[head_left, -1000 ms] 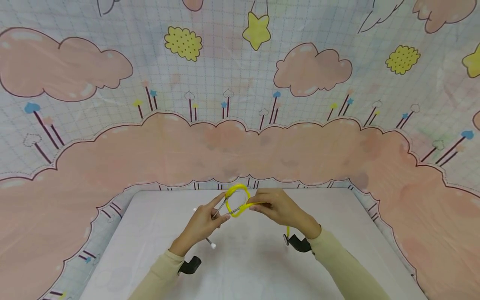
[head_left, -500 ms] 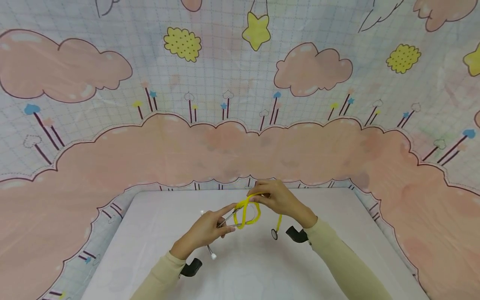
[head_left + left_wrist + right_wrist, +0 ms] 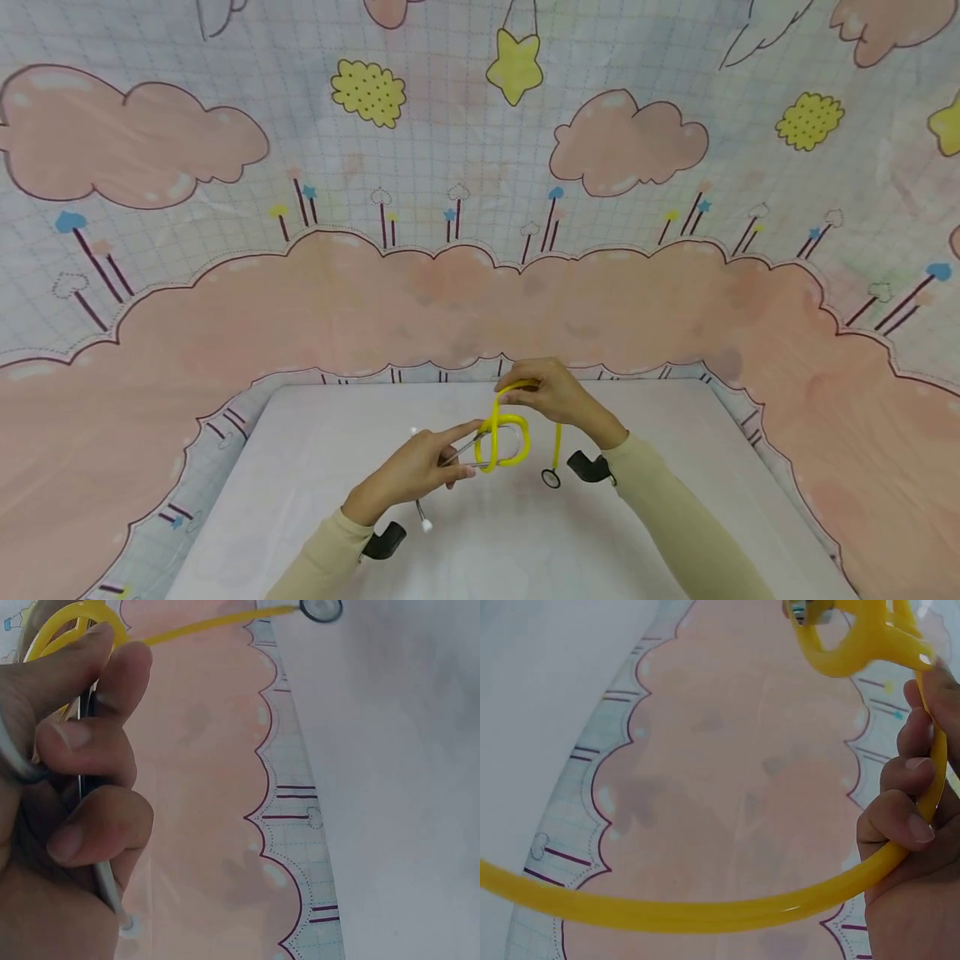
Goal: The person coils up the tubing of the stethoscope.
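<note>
A stethoscope point(image 3: 525, 454) with yellow tubing is held up between both hands over the white table. My left hand point(image 3: 412, 462) grips its metal ear tubes, fingers curled round them in the left wrist view; a white eartip point(image 3: 427, 526) pokes out below. Just right of those fingers, the yellow tubing is wound in a loop round the metal part. My right hand point(image 3: 551, 392), above and to the right, pinches the yellow tubing point(image 3: 705, 916), which runs along the curled fingers in the right wrist view. The round chest piece point(image 3: 551, 478) dangles from the tubing's free end.
The white table point(image 3: 300, 500) lies beneath both hands. A cloth with pink clouds and stars point(image 3: 480, 308) hangs behind the table and surrounds its sides. Black wrist mounts point(image 3: 590, 467) sit at both sleeves.
Both hands have shifted: the left slightly right and down, the right a little up. The tubing now crosses over the wound loop, and the chest piece hangs farther left.
</note>
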### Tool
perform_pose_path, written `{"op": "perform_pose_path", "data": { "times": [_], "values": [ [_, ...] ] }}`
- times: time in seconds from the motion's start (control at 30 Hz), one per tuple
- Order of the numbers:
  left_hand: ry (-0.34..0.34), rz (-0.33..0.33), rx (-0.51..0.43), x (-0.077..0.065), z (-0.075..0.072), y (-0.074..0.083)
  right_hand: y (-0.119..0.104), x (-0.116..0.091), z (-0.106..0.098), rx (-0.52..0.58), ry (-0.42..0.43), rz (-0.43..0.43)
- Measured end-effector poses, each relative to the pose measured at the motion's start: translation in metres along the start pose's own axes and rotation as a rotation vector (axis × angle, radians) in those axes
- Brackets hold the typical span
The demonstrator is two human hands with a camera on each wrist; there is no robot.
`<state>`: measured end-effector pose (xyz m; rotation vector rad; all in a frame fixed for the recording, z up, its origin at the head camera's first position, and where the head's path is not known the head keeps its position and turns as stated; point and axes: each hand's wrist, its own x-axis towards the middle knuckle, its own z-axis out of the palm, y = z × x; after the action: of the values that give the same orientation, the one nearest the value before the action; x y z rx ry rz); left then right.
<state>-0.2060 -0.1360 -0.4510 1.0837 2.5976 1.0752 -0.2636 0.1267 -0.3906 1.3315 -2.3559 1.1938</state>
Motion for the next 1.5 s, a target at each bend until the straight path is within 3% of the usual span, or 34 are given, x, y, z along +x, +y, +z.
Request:
{"op": "perform_pose_path", "data": {
  "times": [0.13,0.47,0.83,1.03,1.3,1.5],
  "values": [
    [-0.003,0.019,-0.028,0.000,0.001,0.001,0.001,0.003,0.005,0.017,-0.016,0.026],
    [0.079,0.043,-0.120,-0.002,-0.001,0.000,0.005,0.005,0.019,0.165,-0.031,0.252],
    [0.204,-0.036,-0.119,0.000,-0.004,0.007,0.014,-0.003,0.031,0.172,-0.013,0.327],
    [0.241,-0.069,-0.136,-0.001,-0.005,0.005,0.017,-0.010,0.033,0.136,0.002,0.364],
    [0.269,-0.074,-0.134,0.000,-0.006,-0.001,0.024,-0.019,0.038,0.158,-0.003,0.432],
    [0.287,-0.116,-0.174,-0.001,-0.007,0.001,0.026,-0.027,0.047,0.177,0.002,0.452]
  ]
}}
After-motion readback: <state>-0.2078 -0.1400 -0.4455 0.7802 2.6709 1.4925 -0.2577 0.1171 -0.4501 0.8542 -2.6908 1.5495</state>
